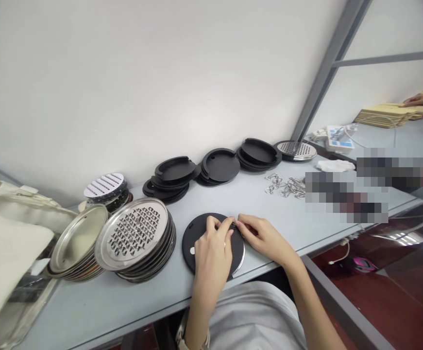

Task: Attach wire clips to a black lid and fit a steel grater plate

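My left hand [214,248] arches palm-down over the black disc [195,229]; my right hand [267,238] slants in at its far right rim. The grater stack [134,238] stands just left of the disc, the table [257,201] edge runs close in front, and tabletop stretches between disc and wire clips [291,187]. Both hands' fingers are bent, fingertips together at the rim; whether they pinch anything, I cannot tell.
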Available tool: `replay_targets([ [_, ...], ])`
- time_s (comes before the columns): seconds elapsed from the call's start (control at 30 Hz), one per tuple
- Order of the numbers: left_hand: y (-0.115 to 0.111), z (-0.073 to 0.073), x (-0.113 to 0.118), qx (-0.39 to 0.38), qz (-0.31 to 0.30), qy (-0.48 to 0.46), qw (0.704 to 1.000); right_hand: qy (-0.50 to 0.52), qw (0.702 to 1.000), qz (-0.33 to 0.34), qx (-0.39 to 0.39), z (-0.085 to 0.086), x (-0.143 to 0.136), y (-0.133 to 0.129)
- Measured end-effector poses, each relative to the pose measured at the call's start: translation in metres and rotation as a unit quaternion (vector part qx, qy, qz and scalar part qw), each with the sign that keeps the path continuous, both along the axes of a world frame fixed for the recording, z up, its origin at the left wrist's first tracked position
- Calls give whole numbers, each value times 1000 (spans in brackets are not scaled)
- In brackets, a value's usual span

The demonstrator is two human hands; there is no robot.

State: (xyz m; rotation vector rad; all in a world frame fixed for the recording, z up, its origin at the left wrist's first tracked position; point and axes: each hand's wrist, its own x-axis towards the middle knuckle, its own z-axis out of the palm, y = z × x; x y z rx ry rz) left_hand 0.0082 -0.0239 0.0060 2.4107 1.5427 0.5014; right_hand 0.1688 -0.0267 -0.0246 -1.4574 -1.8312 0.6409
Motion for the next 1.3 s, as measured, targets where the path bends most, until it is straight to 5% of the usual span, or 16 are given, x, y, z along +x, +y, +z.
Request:
replay_targets([
  [1.3, 0, -2, -1, 0, 2, -18, 1000, -12, 1000, 10, -10, -2, 2, 0],
])
